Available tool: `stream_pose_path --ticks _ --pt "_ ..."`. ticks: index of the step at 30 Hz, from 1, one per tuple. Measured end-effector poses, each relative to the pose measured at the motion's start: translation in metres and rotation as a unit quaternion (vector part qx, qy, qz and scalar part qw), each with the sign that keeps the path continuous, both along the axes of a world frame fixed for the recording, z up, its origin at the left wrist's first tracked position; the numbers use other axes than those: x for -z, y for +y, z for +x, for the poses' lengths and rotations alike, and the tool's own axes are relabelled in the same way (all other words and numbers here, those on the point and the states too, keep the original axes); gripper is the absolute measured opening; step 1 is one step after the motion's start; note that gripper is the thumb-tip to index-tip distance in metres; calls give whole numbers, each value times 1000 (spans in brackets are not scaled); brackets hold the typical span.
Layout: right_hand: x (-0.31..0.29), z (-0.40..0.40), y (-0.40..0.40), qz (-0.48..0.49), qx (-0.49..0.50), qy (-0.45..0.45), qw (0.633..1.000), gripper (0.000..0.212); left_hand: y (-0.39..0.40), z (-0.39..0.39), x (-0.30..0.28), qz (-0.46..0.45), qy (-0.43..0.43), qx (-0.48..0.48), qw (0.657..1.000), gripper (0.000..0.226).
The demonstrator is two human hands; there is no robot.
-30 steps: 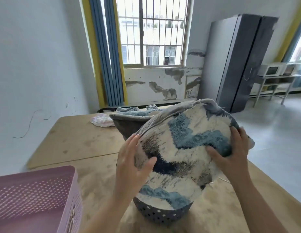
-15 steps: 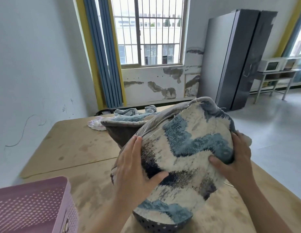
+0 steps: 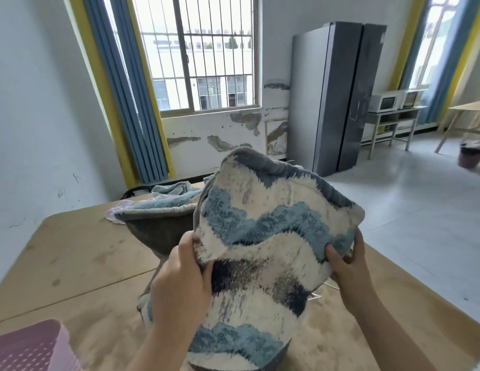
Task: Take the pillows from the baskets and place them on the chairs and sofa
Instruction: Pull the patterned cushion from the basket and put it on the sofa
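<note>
We hold a tufted pillow [image 3: 263, 253], cream with blue and navy waves, up in front of us above the wooden bench [image 3: 81, 266]. Our left hand [image 3: 180, 287] grips its left edge, thumb curled over the front face and fingers hidden behind. Our right hand [image 3: 346, 266] pinches its right edge, thumb on the front. The pillow's lower end hangs down toward a dark perforated basket [image 3: 284, 356], of which only a sliver shows at the bottom edge; we cannot tell whether the two touch. Just behind the pillow on the left a second pillow [image 3: 158, 223] shows, grey with a blue tufted top. A pink basket [image 3: 32, 346] sits at the bench's near left corner. Farther back stand a barred window [image 3: 206, 60], blue curtains [image 3: 131, 97] and a tall grey cabinet [image 3: 332, 95].
</note>
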State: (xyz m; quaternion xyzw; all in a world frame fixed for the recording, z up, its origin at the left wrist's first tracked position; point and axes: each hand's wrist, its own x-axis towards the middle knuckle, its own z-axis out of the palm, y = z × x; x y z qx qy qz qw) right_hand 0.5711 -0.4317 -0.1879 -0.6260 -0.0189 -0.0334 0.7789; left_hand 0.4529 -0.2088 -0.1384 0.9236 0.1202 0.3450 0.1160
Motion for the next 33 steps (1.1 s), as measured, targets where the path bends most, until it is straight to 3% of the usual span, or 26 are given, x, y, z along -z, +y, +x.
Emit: stream_pose_path --ticks 2,5,8,11,13,14,15,17,19,22,25,27,29,33 --pt "-5 1 -2 35 -1 -36 999 71 2 2 -7 -62 13 -7 998 57" --pt "-21 -3 -3 43 -24 -79 996 96 4 6 -10 -172 48 -29 984 59" --pt "-33 -5 -6 9 -4 -100 995 63 -10 3 -6 -89 -46 -88 991 59" --pt "-39 0 -10 -18 -31 -128 991 61 -36 0 -4 -45 -224 -81 970 56" --pt "-44 3 -14 -33 -77 -143 986 64 -54 -2 0 -31 -256 -37 966 48" --pt "-45 7 -17 -40 -103 -153 982 67 -65 -2 4 -22 -243 -26 970 43" --pt "-47 10 -21 -41 -135 -161 977 70 -76 -2 8 -10 -204 -28 979 53" --pt "-51 20 -30 -32 -208 -175 962 64 -101 4 19 27 -85 -68 994 96" --pt "-56 27 -36 -12 -305 -195 932 62 -122 16 24 28 -25 -146 989 115" --pt "-58 35 -33 14 -423 -220 879 70 -138 33 19 -14 -27 -206 978 122" --pt "-60 45 -24 10 -499 -235 834 43 -147 36 10 -56 -15 -225 973 124" --pt "-65 52 -21 5 -543 -241 805 32 -154 32 7 -95 -15 -230 969 117" --pt "-69 57 -18 -19 -574 -262 776 22 -158 31 5 -107 -36 -238 965 94" --pt "-62 69 -20 -80 -596 -337 724 35 -158 32 3 -139 -139 -271 942 36"
